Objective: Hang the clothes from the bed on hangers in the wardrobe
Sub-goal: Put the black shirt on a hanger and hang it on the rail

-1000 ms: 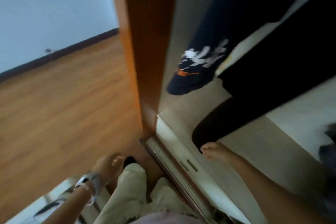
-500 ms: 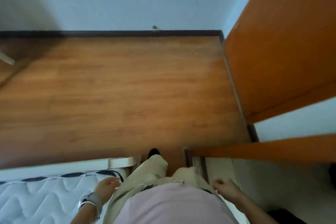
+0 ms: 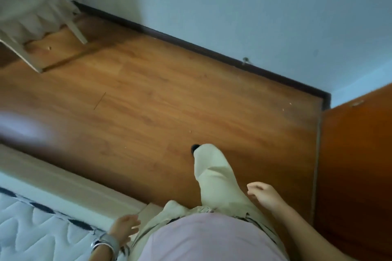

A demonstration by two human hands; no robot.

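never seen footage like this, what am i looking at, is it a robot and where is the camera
There is no robot here. A person wears one wide-angle camera on the head, and it looks down along their own body. This is the only view.

At the bottom you see their pink top and beige trousers, with one leg stepping out over the wooden floor. The left hand hangs beside the quilted white mattress at lower left. The right hand hangs near the orange-brown panel at right, probably the wardrobe.

Both hands are loose and hold nothing. No clothes to hang and no hangers show here. A pale piece of furniture stands at upper left.
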